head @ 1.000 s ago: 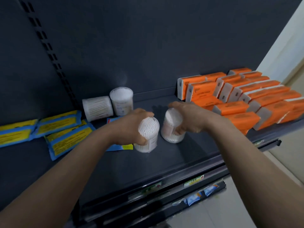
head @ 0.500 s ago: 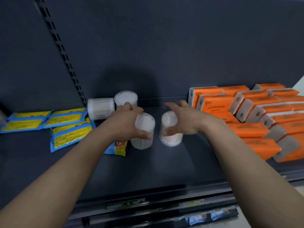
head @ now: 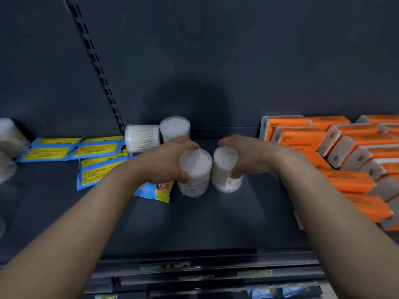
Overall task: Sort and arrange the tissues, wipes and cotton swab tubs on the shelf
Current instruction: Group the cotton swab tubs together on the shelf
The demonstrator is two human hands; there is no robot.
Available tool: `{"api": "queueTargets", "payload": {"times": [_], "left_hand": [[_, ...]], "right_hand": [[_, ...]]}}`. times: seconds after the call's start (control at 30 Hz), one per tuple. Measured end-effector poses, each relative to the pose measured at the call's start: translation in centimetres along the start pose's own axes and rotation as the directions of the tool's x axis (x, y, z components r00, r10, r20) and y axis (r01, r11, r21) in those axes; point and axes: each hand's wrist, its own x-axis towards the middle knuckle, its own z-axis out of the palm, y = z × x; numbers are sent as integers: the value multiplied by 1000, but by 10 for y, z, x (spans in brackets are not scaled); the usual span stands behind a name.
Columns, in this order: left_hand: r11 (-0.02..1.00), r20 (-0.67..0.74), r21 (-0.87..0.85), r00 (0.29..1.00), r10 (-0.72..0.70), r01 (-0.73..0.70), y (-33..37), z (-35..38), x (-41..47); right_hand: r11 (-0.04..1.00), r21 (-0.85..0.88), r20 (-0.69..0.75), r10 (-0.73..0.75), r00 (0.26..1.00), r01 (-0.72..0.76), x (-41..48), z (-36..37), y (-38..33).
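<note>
My left hand [head: 166, 160] grips a clear cotton swab tub [head: 195, 171] standing upright on the dark shelf [head: 194, 223]. Beside it, almost touching, my right hand [head: 248, 156] grips a second swab tub [head: 225, 169], tilted slightly. Behind them, a third tub [head: 174, 128] stands upright by the back wall and a fourth tub [head: 141, 138] lies on its side. Blue and yellow wipe packs [head: 97, 147] lie flat to the left. Orange tissue packs [head: 345, 156] are stacked in rows on the right.
A colourful wipe pack [head: 157, 190] lies under my left wrist. Blurred pale packages [head: 8, 137] sit at the far left edge. A slotted upright [head: 97, 65] runs up the back wall. Bare shelf lies in front of the two held tubs, and a lower shelf [head: 280, 290] shows below.
Both hands brought their tubs closer together, so the two tubs now stand nearly side by side. The view shifted left, showing more of the left shelf.
</note>
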Motion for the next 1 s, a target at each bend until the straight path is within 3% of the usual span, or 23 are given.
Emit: {"api": "queueTargets", "payload": {"times": [0.17, 0.3, 0.4, 0.5, 0.77, 1.0], "left_hand": [[991, 74, -129, 997, 33, -23, -14, -12, -4], [960, -189, -268, 982, 26, -77, -45, -32, -1], [991, -366, -126, 931, -12, -37, -77, -45, 2], [995, -430, -75, 898, -90, 64, -105, -52, 2], [922, -276, -239, 889, -365, 305, -144, -51, 16], [820, -55, -490, 929, -366, 294, -139, -49, 31]], "right_hand": [[999, 44, 53, 17, 998, -20, -3, -13, -14], [988, 153, -178, 34, 983, -7, 13, -23, -35], [995, 105, -314, 35, 949, -2, 41, -21, -55], [999, 48, -344, 22, 939, -6, 64, -18, -70], [997, 5, -275, 73, 959, -74, 105, -14, -90], [995, -96, -128, 4, 992, -16, 122, -15, -89]]}}
